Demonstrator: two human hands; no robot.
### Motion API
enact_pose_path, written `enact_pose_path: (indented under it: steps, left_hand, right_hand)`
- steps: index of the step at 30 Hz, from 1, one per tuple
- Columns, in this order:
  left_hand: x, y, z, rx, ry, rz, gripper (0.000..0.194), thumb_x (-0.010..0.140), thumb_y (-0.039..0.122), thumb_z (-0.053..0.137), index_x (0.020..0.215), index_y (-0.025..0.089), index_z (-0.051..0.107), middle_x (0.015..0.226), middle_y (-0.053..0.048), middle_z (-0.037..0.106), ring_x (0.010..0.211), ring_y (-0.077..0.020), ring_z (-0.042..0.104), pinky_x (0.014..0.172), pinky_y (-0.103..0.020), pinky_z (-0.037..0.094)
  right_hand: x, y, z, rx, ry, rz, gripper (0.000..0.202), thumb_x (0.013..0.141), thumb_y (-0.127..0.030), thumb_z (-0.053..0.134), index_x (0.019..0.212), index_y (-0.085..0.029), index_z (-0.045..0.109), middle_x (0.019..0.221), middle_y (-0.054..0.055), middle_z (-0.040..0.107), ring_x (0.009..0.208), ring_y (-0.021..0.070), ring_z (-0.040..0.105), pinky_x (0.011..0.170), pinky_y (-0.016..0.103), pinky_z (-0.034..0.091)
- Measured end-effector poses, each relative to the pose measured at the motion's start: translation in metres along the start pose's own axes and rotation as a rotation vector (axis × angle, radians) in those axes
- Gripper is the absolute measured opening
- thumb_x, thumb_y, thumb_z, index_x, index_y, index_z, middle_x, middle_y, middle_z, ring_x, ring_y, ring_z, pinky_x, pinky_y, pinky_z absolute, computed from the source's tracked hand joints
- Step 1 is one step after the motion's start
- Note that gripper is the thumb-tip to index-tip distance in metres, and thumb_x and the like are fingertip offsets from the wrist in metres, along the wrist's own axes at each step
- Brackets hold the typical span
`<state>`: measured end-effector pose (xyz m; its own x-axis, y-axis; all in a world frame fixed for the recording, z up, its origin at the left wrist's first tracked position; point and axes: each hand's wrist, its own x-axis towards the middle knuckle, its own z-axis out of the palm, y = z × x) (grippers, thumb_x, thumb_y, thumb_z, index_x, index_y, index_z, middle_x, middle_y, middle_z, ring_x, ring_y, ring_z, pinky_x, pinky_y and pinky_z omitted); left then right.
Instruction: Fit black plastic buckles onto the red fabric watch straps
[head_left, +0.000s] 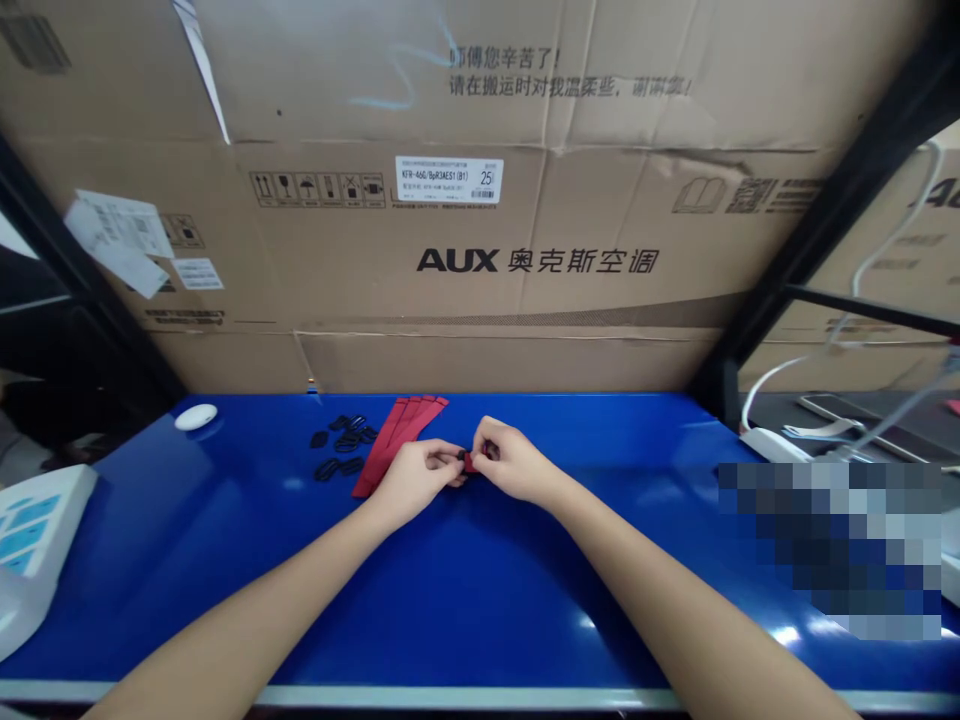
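We saw a glossy blue worktop (480, 600) fill the lower frame, with cardboard boxes (465, 260) walling the top. At centre, the left hand (416, 475) and right hand (510, 462) each pinched a small red strap piece (470, 461) in their grip, beside red strips (397, 440).

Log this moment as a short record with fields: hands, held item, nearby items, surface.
left hand: pinching the red strap piece with the right hand
right hand: pinching the same piece
red strap piece: small, between both hands, with a dark part
red straps: stacked left of the hands
black rings: loose, beside the straps
table: blue, glossy
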<state>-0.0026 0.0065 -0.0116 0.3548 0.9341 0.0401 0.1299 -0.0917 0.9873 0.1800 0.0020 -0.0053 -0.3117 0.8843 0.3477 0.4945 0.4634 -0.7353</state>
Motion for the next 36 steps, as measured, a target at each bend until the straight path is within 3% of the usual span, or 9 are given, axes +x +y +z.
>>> enact_pose_path:
  steps: [8, 11, 13, 16, 20, 26, 29, 32, 36]
  left_hand:
    - [0.0, 0.002, -0.002, -0.088, 0.013, 0.05, 0.03, 0.072, 0.033, 0.077, 0.091, 0.012, 0.069, 0.082, -0.007, 0.072, 0.072, -0.0206, 0.07, 0.075, -0.036, 0.058]
    - [0.0, 0.004, -0.003, -0.159, 0.013, 0.039, 0.033, 0.067, 0.035, 0.081, 0.087, 0.014, 0.065, 0.082, -0.005, 0.07, 0.074, -0.0185, 0.069, 0.075, -0.034, 0.056]
    - [0.0, 0.004, -0.004, -0.181, -0.009, 0.033, 0.034, 0.066, 0.036, 0.082, 0.083, 0.014, 0.063, 0.081, -0.004, 0.069, 0.075, -0.0172, 0.068, 0.075, -0.032, 0.055]
    - [0.0, 0.003, -0.005, -0.159, -0.035, 0.031, 0.034, 0.065, 0.036, 0.082, 0.082, 0.015, 0.061, 0.079, -0.004, 0.069, 0.073, -0.0158, 0.066, 0.075, -0.031, 0.053]
    - [0.0, 0.001, -0.005, -0.126, -0.076, 0.032, 0.032, 0.068, 0.035, 0.08, 0.083, 0.015, 0.06, 0.082, -0.005, 0.069, 0.075, -0.0161, 0.066, 0.076, -0.031, 0.052]
    - [0.006, 0.001, -0.016, -0.05, -0.016, 0.092, 0.027, 0.07, 0.034, 0.076, 0.084, 0.016, 0.061, 0.08, -0.005, 0.07, 0.074, -0.0182, 0.067, 0.074, -0.033, 0.053]
    - [0.012, 0.003, -0.032, 0.124, 0.197, 0.136, 0.021, 0.069, 0.03, 0.074, 0.083, 0.017, 0.065, 0.073, -0.005, 0.07, 0.067, -0.0203, 0.067, 0.069, -0.034, 0.053]
    - [0.014, 0.007, -0.047, 0.34, 0.39, 0.148, 0.014, 0.071, 0.025, 0.069, 0.082, 0.017, 0.068, 0.068, -0.006, 0.07, 0.065, -0.0221, 0.068, 0.066, -0.034, 0.052]
    - [0.011, 0.015, -0.048, 0.289, 0.362, 0.069, 0.013, 0.076, 0.023, 0.065, 0.086, 0.015, 0.066, 0.06, -0.005, 0.068, 0.057, -0.0221, 0.068, 0.061, -0.033, 0.053]
  right_hand:
    - [0.002, 0.0, 0.003, 0.109, 0.075, -0.004, 0.012, 0.077, -0.022, 0.062, 0.07, -0.019, 0.054, 0.077, 0.0, 0.053, 0.064, 0.0124, 0.051, 0.06, 0.027, 0.04]
    - [0.005, 0.002, 0.001, 0.357, -0.012, 0.115, 0.025, 0.074, -0.036, 0.072, 0.077, -0.02, 0.053, 0.071, 0.0, 0.058, 0.061, 0.014, 0.056, 0.059, 0.029, 0.045]
    - [0.006, 0.006, -0.003, 0.436, -0.063, 0.15, 0.025, 0.08, -0.041, 0.066, 0.082, -0.02, 0.052, 0.069, 0.0, 0.06, 0.061, 0.0152, 0.059, 0.061, 0.031, 0.049]
    - [0.007, 0.019, -0.012, 0.226, 0.03, 0.06, 0.012, 0.087, -0.028, 0.055, 0.095, -0.02, 0.058, 0.092, 0.005, 0.062, 0.082, 0.0174, 0.06, 0.079, 0.036, 0.049]
    - [0.005, 0.039, -0.019, -0.262, 0.064, 0.07, 0.034, 0.076, -0.011, 0.066, 0.107, -0.024, 0.064, 0.118, 0.009, 0.054, 0.111, 0.0249, 0.048, 0.097, 0.044, 0.038]
    - [0.008, 0.049, -0.023, -0.323, 0.045, 0.2, 0.012, 0.075, -0.02, 0.072, 0.077, -0.019, 0.061, 0.093, 0.005, 0.058, 0.092, 0.0207, 0.05, 0.084, 0.035, 0.039]
    - [0.009, 0.053, -0.031, -0.16, 0.06, 0.314, 0.012, 0.078, -0.019, 0.066, 0.074, -0.02, 0.055, 0.073, 0.0, 0.055, 0.07, 0.0146, 0.05, 0.066, 0.027, 0.038]
    - [0.01, 0.051, -0.041, 0.046, 0.066, 0.306, 0.012, 0.076, -0.017, 0.064, 0.076, -0.021, 0.052, 0.061, -0.005, 0.05, 0.056, 0.0111, 0.046, 0.054, 0.024, 0.034]
    - [0.011, 0.038, -0.048, 0.246, 0.072, 0.249, 0.006, 0.072, -0.019, 0.063, 0.075, -0.019, 0.058, 0.056, -0.005, 0.05, 0.051, 0.0099, 0.044, 0.05, 0.023, 0.033]
